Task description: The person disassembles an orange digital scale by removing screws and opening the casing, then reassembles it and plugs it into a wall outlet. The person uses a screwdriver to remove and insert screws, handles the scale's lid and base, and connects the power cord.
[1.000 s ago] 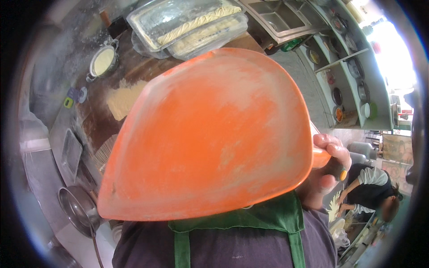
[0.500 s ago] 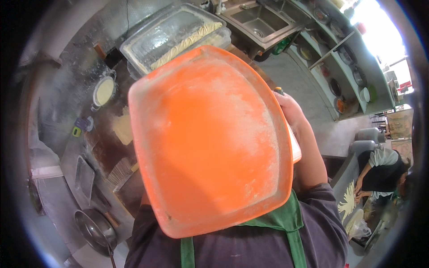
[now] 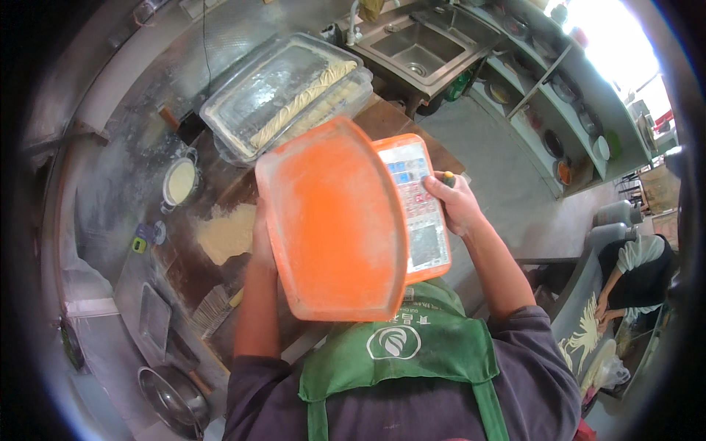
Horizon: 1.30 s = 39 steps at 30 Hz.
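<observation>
An orange kitchen scale [image 3: 331,220] with a flour-dusted tray is held up in front of my chest. Its keypad panel [image 3: 415,209], with coloured buttons and a small display, faces up on the right. My left hand [image 3: 262,234] holds the tray's left edge, its fingers mostly hidden behind the scale. On the right edge, my right hand [image 3: 454,206] grips the panel with the thumb on top. A small dark thing with a yellow end [image 3: 447,178] shows at that hand; its kind I cannot make out.
A floury wooden table [image 3: 184,264] bears a patch of flour [image 3: 226,234], a brush [image 3: 215,310] and a sieve [image 3: 180,182]. Clear plastic bins [image 3: 283,88] with twisted noodles stand at the back. A sink [image 3: 419,51] lies beyond; a person [image 3: 632,272] handles noodles at right.
The scale has dropped lower and away from my head and tilted, so its keypad and both my hands now show. My view has shifted slightly.
</observation>
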Each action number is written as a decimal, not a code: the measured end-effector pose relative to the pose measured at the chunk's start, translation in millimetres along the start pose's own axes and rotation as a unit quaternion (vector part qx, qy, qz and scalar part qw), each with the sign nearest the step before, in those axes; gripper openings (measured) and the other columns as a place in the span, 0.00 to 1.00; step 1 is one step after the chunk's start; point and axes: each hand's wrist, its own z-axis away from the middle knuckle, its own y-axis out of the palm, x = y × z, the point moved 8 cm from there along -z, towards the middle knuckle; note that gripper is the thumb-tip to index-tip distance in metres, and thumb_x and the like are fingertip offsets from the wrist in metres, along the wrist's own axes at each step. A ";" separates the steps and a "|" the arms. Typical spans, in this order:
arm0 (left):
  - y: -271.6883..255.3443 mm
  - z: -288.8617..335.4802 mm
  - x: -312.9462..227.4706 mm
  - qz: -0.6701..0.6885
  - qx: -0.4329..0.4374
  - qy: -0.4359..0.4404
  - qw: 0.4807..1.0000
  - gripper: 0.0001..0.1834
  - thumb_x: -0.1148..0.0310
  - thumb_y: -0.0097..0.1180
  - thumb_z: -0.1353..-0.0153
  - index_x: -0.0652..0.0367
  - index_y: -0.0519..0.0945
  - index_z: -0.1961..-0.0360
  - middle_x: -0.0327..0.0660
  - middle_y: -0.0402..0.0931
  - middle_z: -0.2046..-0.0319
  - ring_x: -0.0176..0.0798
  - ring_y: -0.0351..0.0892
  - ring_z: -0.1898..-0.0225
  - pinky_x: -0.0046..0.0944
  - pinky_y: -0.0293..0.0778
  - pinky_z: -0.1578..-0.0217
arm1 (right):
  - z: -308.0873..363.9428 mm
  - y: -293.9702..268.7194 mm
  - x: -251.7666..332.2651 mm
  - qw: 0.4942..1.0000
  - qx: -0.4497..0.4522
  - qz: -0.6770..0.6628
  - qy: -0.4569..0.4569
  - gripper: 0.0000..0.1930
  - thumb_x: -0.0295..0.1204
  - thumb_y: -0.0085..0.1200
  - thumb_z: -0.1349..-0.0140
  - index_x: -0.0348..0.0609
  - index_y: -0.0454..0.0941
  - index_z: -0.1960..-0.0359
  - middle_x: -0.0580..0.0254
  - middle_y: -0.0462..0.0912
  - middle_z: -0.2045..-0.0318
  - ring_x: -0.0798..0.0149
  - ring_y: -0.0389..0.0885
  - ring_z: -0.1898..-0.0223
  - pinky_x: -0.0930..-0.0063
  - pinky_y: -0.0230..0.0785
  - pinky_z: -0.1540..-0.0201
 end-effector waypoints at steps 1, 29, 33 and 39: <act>-1.0 -7.7 2.5 -0.021 0.038 0.030 0.999 0.38 0.41 0.42 0.24 0.60 0.62 0.26 0.50 0.69 0.32 0.51 0.71 0.34 0.50 0.71 0.35 | -1.4 1.8 -4.1 0.999 -0.015 0.035 0.003 0.18 0.35 0.65 0.33 0.29 0.81 0.53 0.58 0.87 0.62 0.71 0.85 0.66 0.74 0.80 0.60; 68.8 -2.6 24.1 -0.051 0.113 -0.097 0.988 0.34 0.48 0.48 0.25 0.66 0.69 0.32 0.57 0.78 0.44 0.55 0.86 0.53 0.53 0.87 0.56 | -3.0 140.3 20.7 0.959 0.087 0.267 0.049 0.19 0.40 0.66 0.35 0.30 0.83 0.59 0.63 0.84 0.77 0.78 0.73 0.86 0.82 0.62 0.86; 93.0 9.0 14.4 0.061 0.163 -0.122 0.977 0.33 0.49 0.49 0.25 0.67 0.69 0.33 0.58 0.80 0.46 0.57 0.86 0.53 0.56 0.87 0.56 | -5.2 152.8 23.5 0.948 0.109 0.297 0.030 0.19 0.39 0.65 0.34 0.29 0.84 0.60 0.64 0.84 0.79 0.78 0.75 0.85 0.82 0.64 0.84; 82.8 8.2 9.9 0.002 0.248 -0.074 0.966 0.31 0.51 0.49 0.25 0.66 0.71 0.34 0.56 0.74 0.39 0.56 0.77 0.41 0.56 0.76 0.43 | -5.5 153.6 24.0 0.944 0.083 0.318 0.030 0.17 0.38 0.66 0.36 0.30 0.85 0.63 0.64 0.83 0.80 0.78 0.75 0.85 0.81 0.65 0.83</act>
